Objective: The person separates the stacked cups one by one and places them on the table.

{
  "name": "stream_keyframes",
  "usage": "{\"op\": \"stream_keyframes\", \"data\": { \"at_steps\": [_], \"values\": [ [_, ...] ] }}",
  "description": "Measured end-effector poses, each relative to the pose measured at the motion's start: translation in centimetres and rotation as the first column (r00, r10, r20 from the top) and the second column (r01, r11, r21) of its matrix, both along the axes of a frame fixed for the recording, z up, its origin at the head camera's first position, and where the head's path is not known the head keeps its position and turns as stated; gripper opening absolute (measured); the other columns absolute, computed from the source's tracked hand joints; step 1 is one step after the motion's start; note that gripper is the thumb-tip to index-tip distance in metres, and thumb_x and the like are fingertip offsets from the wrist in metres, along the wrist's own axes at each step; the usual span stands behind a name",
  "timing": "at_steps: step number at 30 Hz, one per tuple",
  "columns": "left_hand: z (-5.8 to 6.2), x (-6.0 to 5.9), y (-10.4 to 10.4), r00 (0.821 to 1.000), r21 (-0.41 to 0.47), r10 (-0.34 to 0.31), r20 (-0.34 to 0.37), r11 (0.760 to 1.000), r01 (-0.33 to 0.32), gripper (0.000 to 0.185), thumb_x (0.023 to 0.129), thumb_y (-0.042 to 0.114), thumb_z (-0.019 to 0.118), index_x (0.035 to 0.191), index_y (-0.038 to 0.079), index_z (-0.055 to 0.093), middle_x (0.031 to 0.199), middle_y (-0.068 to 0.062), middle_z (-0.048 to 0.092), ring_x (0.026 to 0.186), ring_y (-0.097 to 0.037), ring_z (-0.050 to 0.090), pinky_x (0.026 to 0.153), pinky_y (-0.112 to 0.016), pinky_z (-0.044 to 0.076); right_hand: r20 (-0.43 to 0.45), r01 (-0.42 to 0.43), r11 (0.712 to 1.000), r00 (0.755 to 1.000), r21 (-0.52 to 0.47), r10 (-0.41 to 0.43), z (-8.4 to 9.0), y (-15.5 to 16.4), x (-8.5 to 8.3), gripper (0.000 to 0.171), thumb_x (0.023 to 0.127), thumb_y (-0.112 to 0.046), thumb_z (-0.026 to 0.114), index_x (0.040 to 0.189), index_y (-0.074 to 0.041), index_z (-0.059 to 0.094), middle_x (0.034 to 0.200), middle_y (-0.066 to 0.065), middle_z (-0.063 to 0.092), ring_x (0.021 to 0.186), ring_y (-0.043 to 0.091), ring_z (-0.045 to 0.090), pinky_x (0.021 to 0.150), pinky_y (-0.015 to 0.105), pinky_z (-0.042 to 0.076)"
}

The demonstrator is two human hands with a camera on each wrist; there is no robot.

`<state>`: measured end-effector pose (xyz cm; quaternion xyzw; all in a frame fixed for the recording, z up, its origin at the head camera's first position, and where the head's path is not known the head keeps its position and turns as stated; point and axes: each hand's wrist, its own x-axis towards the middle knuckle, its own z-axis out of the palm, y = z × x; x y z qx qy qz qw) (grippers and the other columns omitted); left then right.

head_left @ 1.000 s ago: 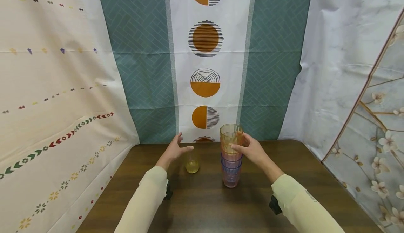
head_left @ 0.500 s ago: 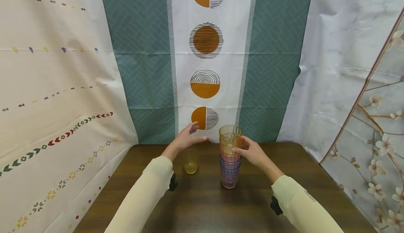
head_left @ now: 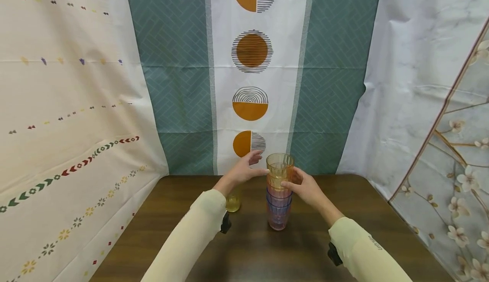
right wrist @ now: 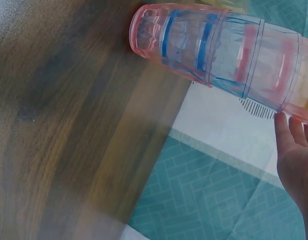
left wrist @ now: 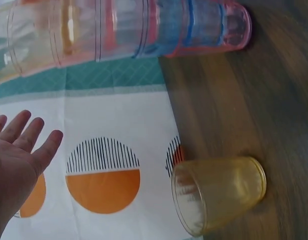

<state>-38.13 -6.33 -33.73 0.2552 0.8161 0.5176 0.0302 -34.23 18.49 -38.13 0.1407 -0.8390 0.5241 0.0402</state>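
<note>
- Stack (head_left: 278,199): clear tinted cups nested one in another, upright on the table (head_left: 153,231); yellow at the top, pink at the foot, with blue rims between.
- Right hand (head_left: 311,192): at the right side of the stack, high up; it grips the upper part, thumb across the front and fingers behind.
- Left hand (head_left: 242,172): just left of the stack's top, fingers spread and holding nothing; the thumb tip overlaps the stack's edge from the head, so touching or apart is hard to tell.
- Cup (left wrist: 221,195): a single yellow one, upright, left of the stack and a little beyond it, well apart (the left arm hides much of it from the head).
- Handling: the stack looks like thin plastic, so probably light, stiff and rather slippery; glass would be heavier and easier to chip; being tall and narrow, it may tip if pushed high up; best held round the top cup's wall, below the rim, with a second hand lower to steady it.
</note>
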Motion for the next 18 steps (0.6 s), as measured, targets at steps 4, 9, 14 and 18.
{"op": "stream_keyframes", "data": {
  "at_steps": [4,9,14,18],
  "values": [
    [0.1,0.1,1.1,1.000,-0.003,-0.022,-0.002,1.000,0.022,0.082,0.089,0.031,0.075,0.155,0.013,0.031,0.151,-0.010,0.044,0.142,-0.028,0.037,0.110,-0.047,0.038,-0.002,0.001,1.000,1.000,0.005,-0.001,-0.2,0.0,0.1,0.084,0.092,-0.037,0.072,0.152,0.002,0.029,0.148,0.026,0.043,0.136,0.041,0.042,0.107,0.056,0.038],
    [0.1,0.2,2.0,0.999,0.008,-0.050,-0.002,0.999,0.050,0.081,0.089,0.030,0.075,0.154,0.010,0.031,0.150,-0.008,0.046,0.141,-0.027,0.038,0.110,-0.046,0.038,0.005,0.005,1.000,1.000,0.005,-0.005,-0.3,0.0,0.1,0.084,0.091,-0.040,0.072,0.153,0.000,0.030,0.149,0.025,0.042,0.138,0.041,0.040,0.108,0.056,0.037],
    [0.2,0.5,2.5,0.999,-0.007,-0.045,-0.009,0.999,0.045,0.078,0.089,0.030,0.076,0.152,0.009,0.036,0.145,-0.006,0.052,0.137,-0.025,0.044,0.109,-0.044,0.040,0.002,0.000,1.000,1.000,0.002,0.000,-0.4,0.1,0.2,0.083,0.091,-0.039,0.072,0.153,-0.001,0.030,0.149,0.025,0.043,0.137,0.041,0.041,0.106,0.056,0.038],
    [0.5,0.6,2.9,0.999,-0.018,-0.030,-0.016,0.999,0.030,0.079,0.087,0.031,0.078,0.150,0.007,0.038,0.141,-0.008,0.054,0.134,-0.026,0.047,0.107,-0.044,0.041,-0.007,-0.007,1.000,1.000,-0.008,0.007,-0.4,0.1,0.1,0.083,0.093,-0.037,0.070,0.153,0.001,0.028,0.148,0.026,0.043,0.136,0.043,0.041,0.105,0.057,0.040]
  ]
}}
